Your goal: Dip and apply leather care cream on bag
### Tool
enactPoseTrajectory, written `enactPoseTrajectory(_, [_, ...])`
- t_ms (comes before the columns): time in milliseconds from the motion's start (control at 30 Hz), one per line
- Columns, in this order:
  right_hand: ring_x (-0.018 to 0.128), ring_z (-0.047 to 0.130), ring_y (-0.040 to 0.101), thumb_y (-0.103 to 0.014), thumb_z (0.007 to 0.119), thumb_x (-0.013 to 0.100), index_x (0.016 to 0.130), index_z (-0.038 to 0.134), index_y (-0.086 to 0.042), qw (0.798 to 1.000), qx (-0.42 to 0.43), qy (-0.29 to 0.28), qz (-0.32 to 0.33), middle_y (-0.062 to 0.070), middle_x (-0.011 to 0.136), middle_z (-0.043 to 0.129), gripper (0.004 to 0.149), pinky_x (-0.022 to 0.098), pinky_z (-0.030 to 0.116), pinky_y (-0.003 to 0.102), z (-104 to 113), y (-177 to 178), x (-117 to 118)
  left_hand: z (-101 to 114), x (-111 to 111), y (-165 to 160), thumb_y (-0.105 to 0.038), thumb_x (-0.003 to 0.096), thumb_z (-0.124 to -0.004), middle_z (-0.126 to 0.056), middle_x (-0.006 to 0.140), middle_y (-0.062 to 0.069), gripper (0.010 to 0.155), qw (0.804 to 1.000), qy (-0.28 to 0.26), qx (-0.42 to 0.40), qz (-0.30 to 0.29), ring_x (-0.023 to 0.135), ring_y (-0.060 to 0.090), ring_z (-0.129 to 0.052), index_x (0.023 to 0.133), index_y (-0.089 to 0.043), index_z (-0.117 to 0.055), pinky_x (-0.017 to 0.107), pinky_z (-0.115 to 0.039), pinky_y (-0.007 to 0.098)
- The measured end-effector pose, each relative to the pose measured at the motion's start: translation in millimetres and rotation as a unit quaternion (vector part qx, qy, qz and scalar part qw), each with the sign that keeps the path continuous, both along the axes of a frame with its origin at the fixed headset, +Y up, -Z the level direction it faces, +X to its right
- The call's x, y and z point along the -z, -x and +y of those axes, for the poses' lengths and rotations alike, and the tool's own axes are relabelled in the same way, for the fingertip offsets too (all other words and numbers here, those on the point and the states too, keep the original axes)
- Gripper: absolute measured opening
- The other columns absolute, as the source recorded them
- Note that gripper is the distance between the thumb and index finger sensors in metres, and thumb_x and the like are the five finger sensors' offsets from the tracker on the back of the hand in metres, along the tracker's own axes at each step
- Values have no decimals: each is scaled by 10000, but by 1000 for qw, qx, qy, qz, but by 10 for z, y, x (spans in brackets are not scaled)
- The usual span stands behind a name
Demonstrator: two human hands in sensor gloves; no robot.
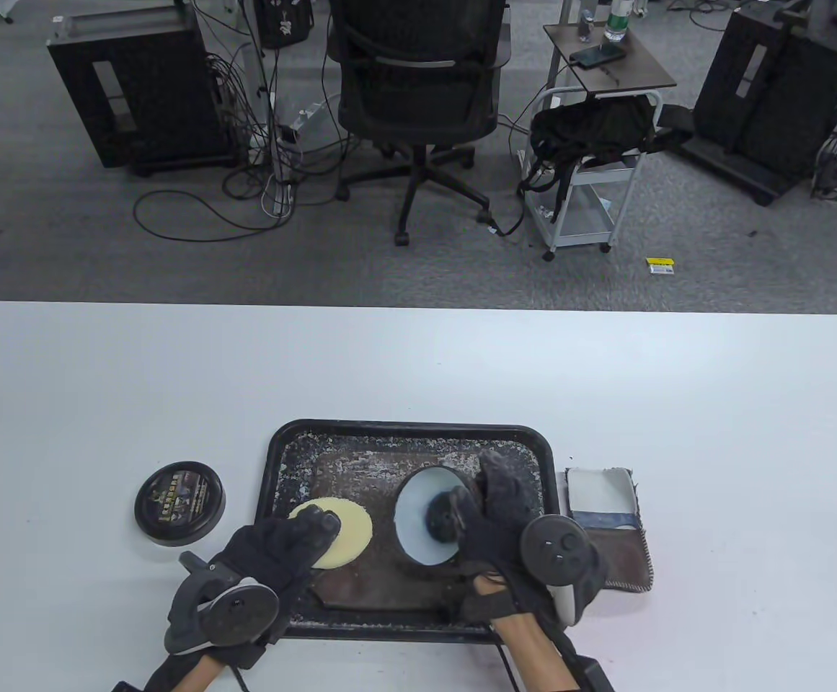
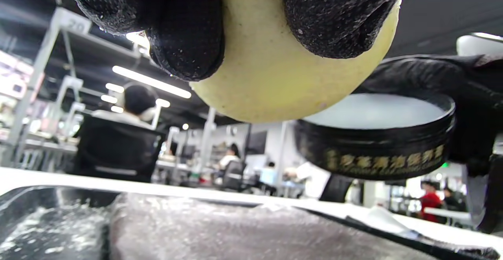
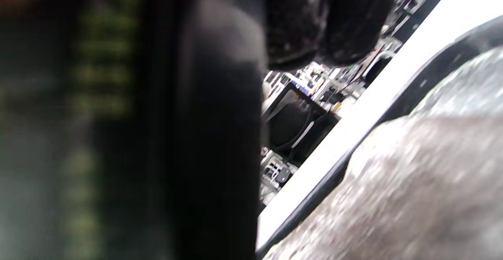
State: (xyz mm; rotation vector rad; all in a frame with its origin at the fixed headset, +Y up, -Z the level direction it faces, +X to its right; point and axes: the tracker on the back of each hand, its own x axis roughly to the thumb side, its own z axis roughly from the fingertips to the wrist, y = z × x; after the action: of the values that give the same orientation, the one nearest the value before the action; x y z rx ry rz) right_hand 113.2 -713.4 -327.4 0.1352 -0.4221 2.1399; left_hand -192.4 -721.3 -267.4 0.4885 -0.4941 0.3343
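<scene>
A brown leather bag point(image 1: 382, 569) lies flat in a black tray point(image 1: 411, 431) at the table's front. My left hand point(image 1: 295, 544) grips a round yellow sponge pad point(image 1: 342, 530) above the bag's left part; the pad fills the top of the left wrist view point(image 2: 275, 79). My right hand point(image 1: 483, 519) holds the open black jar of white cream point(image 1: 422, 522), tilted with its mouth toward the pad. In the left wrist view the jar point(image 2: 377, 138) hangs just right of the pad. In the right wrist view the jar's wall point(image 3: 118, 118) is a dark blur.
The jar's black lid point(image 1: 180, 502) lies on the white table left of the tray. A folded cloth point(image 1: 609, 519) lies right of the tray, partly under my right hand. White specks cover the tray floor point(image 2: 47, 228). An office chair and carts stand beyond the far edge.
</scene>
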Motion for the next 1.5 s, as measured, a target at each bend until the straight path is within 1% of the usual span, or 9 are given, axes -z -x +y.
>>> enactPoseTrajectory(133, [401,953,167,-530,706,484,1030,604,-48,999,-22,15,27,230,836,749,736,474,839,459,-100,308,40,11,-31,-22,-429,368,-849,-813,939,-67,561,1000,-14,-11,-9,629,243,-965,917,-369,-747,480,-820,390])
enactPoseTrajectory(267, [409,951,172,-525,702,487,1033,598,-47,998,-19,24,59,232,842,741,733,481,833,463,-191,524,5,-6,-37,-93,-431,370,-850,-812,941,-69,558,1000,6,-22,-21,634,242,-965,915,-372,-749,483,-819,390])
enactPoseTrajectory(433, [402,953,177,-519,702,486,1026,611,-40,996,8,37,87,239,834,747,727,472,835,466,-298,670,-50,-50,-39,-218,-429,368,-852,-813,940,-68,556,1000,2,18,-20,634,244,-965,912,-372,-753,483,-819,391])
enactPoseTrajectory(600, [401,951,186,-509,706,488,1019,616,-26,993,49,67,80,253,827,745,724,468,829,474,-347,680,-59,-66,-25,-251,-440,373,-850,-824,931,-60,554,999,7,31,-5,623,249,-974,913,-361,-756,476,-823,397])
enactPoseTrajectory(867, [409,937,203,-497,695,489,1020,589,-3,996,17,19,80,278,840,689,734,463,814,485,-229,728,-182,-2,-109,-459,-436,372,-850,-890,860,-64,505,989,-46,100,100,559,230,-1010,868,-353,-811,447,-842,390])
enactPoseTrajectory(1067, [417,941,213,-491,711,485,1022,584,2,995,-6,16,95,287,847,680,740,466,814,490,-216,783,-233,-12,-83,-447,-439,376,-840,-924,810,-61,484,985,-18,110,129,490,211,-1030,849,-340,-833,399,-858,374])
enactPoseTrajectory(1167, [418,940,217,-488,715,484,1020,588,3,995,-20,17,98,289,848,680,739,467,811,493,-227,798,-237,-32,-47,-417,-438,376,-838,-925,800,-58,479,988,16,91,120,484,205,-1026,844,-339,-836,399,-857,367])
enactPoseTrajectory(1333, [420,938,214,-487,710,485,1022,586,0,994,-13,41,96,288,853,675,735,472,808,496,-296,768,-199,-107,30,-318,-417,381,-844,-871,863,-54,480,997,51,35,38,587,226,-959,856,-354,-825,479,-805,383])
enactPoseTrajectory(1500, [425,933,232,-470,706,485,1022,586,7,993,-14,44,107,302,865,666,728,479,797,513,-290,784,-186,-148,47,-354,-431,371,-857,-836,935,-54,521,996,63,56,6,613,226,-947,883,-364,-790,495,-801,377])
